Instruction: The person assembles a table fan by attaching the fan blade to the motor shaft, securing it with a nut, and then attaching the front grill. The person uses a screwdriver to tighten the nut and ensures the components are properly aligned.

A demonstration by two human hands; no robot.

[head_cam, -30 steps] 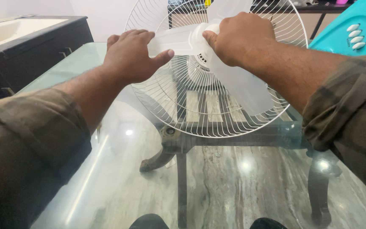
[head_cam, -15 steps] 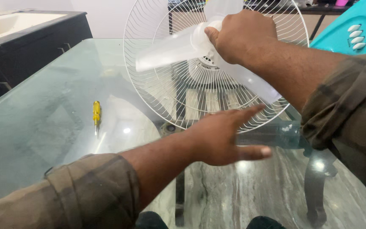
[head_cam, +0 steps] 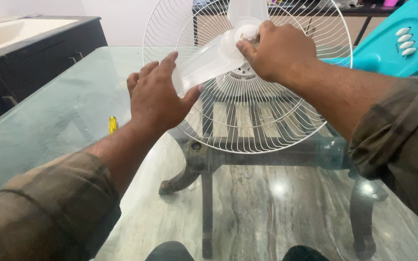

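Up close, two hands work on a fan at the frame's upper centre.
Seen from the head view, the left hand (head_cam: 156,99) closes around one translucent blade (head_cam: 204,65), seemingly to steady it, while the right hand (head_cam: 274,50) pinches the hub cap (head_cam: 249,32) at the middle of one white wire grille (head_cam: 276,130). One yellow screwdriver (head_cam: 112,124) lies at left on the glass table (head_cam: 49,116); one teal fan base (head_cam: 393,48) sits upper right.

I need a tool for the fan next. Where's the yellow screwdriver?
The yellow screwdriver lies on the glass table, just left of the left hand.
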